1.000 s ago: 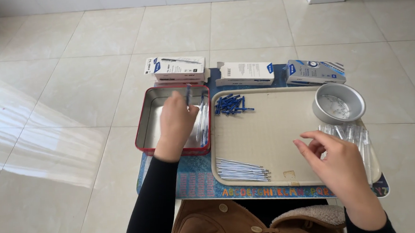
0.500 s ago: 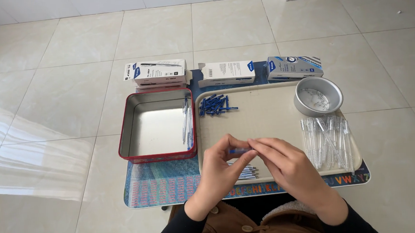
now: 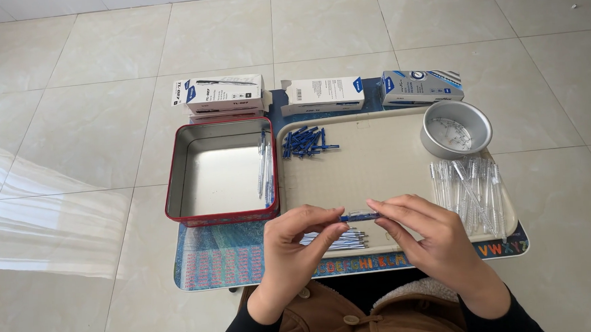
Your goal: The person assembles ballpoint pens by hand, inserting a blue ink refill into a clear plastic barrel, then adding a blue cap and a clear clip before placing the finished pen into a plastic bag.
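— Where's the pen part right now?

— I see the blue pen piece [image 3: 359,216] low in the centre of the frame, pinched between both hands. Its long axis runs left to right across the picture, roughly level. My left hand [image 3: 299,243] closes finger and thumb on its left end; my right hand [image 3: 424,237] nips the right end the same way. Both are clenched on it, neither hand nearer than the other.

— What lies under it?

— The near edge of the beige tray [image 3: 377,175], with a bundle of refills [image 3: 336,238] just below the hands. Higher on the tray, a heap of blue caps [image 3: 306,142] upper left, and a round metal bowl [image 3: 455,128] upper right.

— Room to move?

— The bare middle of the tray is open above the hands. To the right, clear pen barrels [image 3: 468,187] lie close by. To the left, the red-rimmed tin [image 3: 221,170] holds a few pens along its right wall. Three boxes [image 3: 322,94] line the far edge.
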